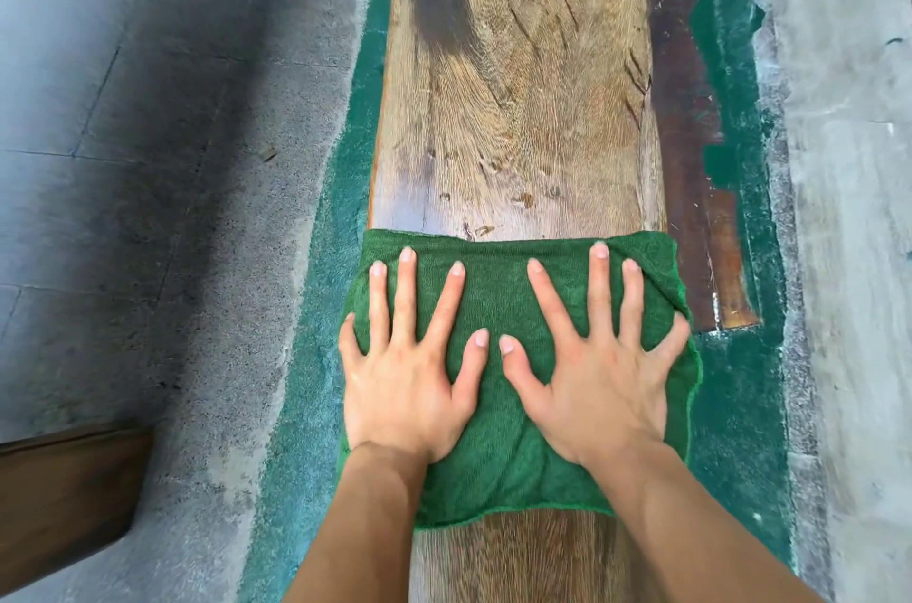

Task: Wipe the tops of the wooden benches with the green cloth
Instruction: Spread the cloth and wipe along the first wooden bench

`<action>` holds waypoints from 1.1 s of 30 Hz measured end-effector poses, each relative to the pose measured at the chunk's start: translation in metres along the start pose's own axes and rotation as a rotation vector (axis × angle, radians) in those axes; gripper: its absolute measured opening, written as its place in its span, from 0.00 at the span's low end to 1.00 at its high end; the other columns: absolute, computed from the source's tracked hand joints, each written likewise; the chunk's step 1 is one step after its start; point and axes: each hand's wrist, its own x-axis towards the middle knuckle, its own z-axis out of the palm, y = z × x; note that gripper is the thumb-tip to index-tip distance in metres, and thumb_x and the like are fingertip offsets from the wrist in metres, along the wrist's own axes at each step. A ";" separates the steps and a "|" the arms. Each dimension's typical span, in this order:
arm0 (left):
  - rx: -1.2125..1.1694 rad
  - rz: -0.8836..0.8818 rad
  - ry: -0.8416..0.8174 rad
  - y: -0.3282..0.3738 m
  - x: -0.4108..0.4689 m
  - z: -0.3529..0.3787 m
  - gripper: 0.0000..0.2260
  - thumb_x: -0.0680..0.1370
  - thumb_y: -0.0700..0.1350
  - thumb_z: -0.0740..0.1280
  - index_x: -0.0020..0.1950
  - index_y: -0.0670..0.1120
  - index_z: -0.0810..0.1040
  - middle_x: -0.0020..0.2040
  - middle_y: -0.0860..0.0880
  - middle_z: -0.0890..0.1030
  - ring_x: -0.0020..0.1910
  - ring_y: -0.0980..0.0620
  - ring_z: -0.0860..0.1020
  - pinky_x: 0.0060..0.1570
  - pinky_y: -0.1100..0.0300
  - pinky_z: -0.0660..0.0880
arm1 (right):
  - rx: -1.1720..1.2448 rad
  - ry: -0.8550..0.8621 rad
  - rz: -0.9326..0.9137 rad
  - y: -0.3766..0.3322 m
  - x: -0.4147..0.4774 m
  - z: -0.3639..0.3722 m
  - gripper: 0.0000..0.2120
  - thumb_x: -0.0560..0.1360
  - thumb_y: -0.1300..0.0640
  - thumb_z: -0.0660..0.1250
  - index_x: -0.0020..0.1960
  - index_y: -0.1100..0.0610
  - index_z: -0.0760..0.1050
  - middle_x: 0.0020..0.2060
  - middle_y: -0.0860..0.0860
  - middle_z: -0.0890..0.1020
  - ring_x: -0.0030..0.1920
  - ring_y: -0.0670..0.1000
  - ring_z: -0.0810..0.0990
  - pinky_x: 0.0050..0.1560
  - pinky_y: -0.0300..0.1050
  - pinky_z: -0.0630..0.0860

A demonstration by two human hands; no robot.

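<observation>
A long wooden bench (518, 84) with cracked, worn grain and two dark holes runs away from me down the middle of the view. The green cloth (493, 469) lies spread flat across its full width, draping a little over both edges. My left hand (409, 380) presses flat on the cloth's left half, fingers spread. Beside it, my right hand (597, 375) lies flat on the right half, fingers spread too. The thumbs nearly meet at the cloth's middle.
Grey concrete floor (148, 158) lies to the left, with green painted strips (316, 306) along both sides of the bench. A dark brown plank (691, 158) lies on the floor to the right. Another wooden piece (64, 489) shows at the lower left.
</observation>
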 end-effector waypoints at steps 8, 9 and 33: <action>0.002 0.007 -0.007 0.002 0.030 -0.006 0.30 0.82 0.68 0.47 0.84 0.63 0.47 0.86 0.49 0.44 0.84 0.44 0.44 0.73 0.32 0.62 | 0.004 -0.010 0.016 -0.004 0.026 -0.009 0.36 0.79 0.26 0.44 0.84 0.36 0.45 0.85 0.56 0.43 0.84 0.64 0.48 0.69 0.82 0.54; 0.005 0.004 -0.005 0.002 0.029 -0.005 0.30 0.82 0.68 0.47 0.84 0.64 0.47 0.86 0.49 0.44 0.84 0.44 0.44 0.73 0.32 0.62 | 0.001 -0.007 0.019 -0.002 0.025 -0.007 0.36 0.79 0.26 0.45 0.84 0.36 0.45 0.85 0.56 0.44 0.84 0.64 0.49 0.68 0.82 0.54; -0.051 0.023 0.001 0.006 0.165 -0.023 0.30 0.82 0.67 0.49 0.83 0.65 0.46 0.86 0.50 0.44 0.84 0.45 0.43 0.74 0.33 0.62 | -0.002 -0.016 0.093 -0.011 0.151 -0.033 0.36 0.79 0.26 0.43 0.84 0.35 0.45 0.85 0.56 0.42 0.84 0.63 0.44 0.70 0.83 0.49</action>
